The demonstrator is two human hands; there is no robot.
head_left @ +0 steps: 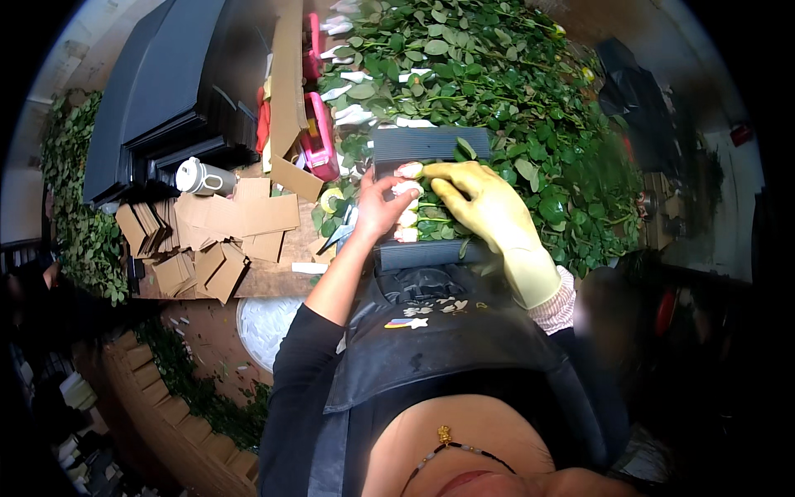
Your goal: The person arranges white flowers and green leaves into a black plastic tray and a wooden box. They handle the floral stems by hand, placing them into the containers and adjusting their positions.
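Cardboard [431,144], dark and corrugated, cradles pale roses [407,219], 2 half-curled hands [380,209] [490,205] at their heads, grip unclear

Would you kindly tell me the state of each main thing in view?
Pale pink-and-white rose heads: lined up in a row
Bare left hand: fingers at the rose heads
Right hand in pale yellow rubber glove: fingertips at the top rose
Dark ribbed sheet: open under the roses
Brown cardboard pieces: scattered, some stacked
Flat dark sheets: stacked
White cylindrical mug: lid seemingly on
Green leafy stems: heaped
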